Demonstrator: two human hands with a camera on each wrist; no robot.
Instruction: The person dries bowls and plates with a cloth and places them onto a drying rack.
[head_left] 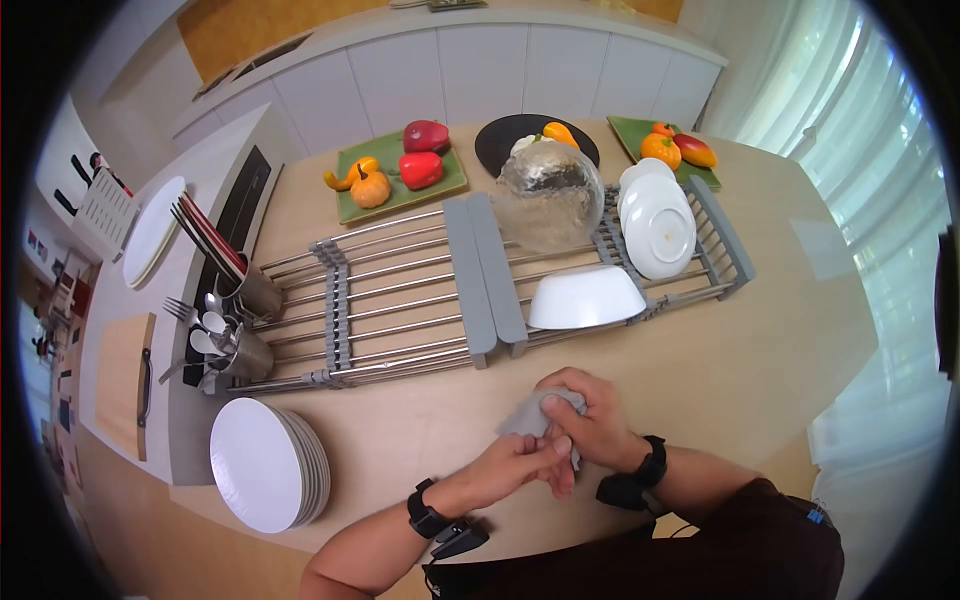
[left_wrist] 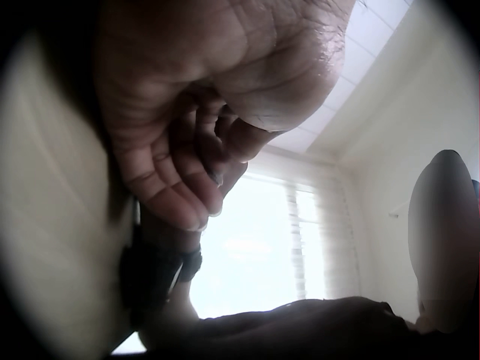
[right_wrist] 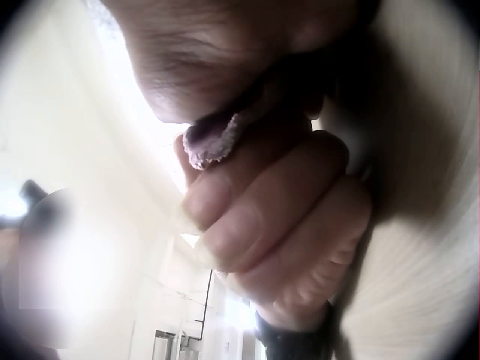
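Note:
Near the table's front edge, both hands meet at a grey cloth. The right hand grips the cloth with its thumb over it; a fuzzy edge of the cloth pokes out beneath that hand in the right wrist view. The left hand has its fingers curled at the cloth's lower end, thumb and fingertips close together. In the left wrist view the left hand shows curled fingers, and the cloth cannot be made out there.
A metal dish rack spans the table, with a white bowl, a clear bowl and small white dishes. Stacked plates and cutlery holders stand left. Green trays and a black plate lie behind.

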